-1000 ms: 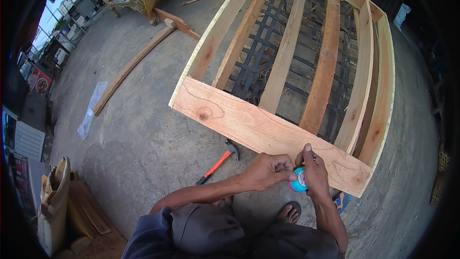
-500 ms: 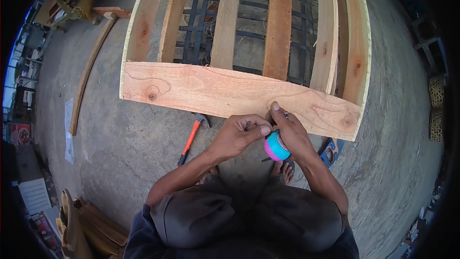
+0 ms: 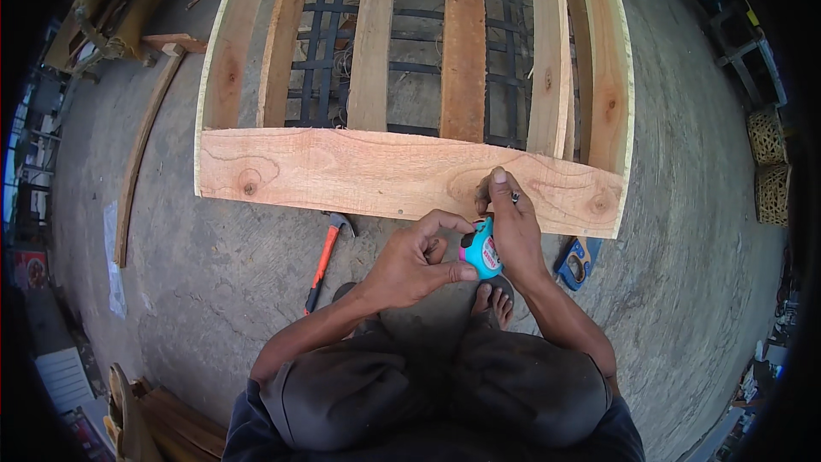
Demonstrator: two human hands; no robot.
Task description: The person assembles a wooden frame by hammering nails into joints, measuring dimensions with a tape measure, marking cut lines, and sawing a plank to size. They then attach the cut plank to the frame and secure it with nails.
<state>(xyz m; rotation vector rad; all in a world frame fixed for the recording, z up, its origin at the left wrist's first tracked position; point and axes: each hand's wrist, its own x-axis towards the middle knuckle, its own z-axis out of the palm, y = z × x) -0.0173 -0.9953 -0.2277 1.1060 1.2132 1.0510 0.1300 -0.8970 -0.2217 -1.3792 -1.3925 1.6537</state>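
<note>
2 hands [image 3: 409, 263] [image 3: 518, 238] around 1 tape measure [image 3: 486, 253] near board edge [image 3: 359, 209], broad floor [image 3: 684, 231] rightward

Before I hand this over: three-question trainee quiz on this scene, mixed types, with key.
1. Multiple choice. Relative to the left hand, the hammer lies:
A) to its left
B) to its right
C) in its palm

2. True or false. The blue-handled saw lies between the hammer and the left hand.

3. Fill in. The round case that the left hand touches is mainly ____ in colour.

Key
1. A
2. False; it lies to the right of the right hand.
3. Turquoise
</note>
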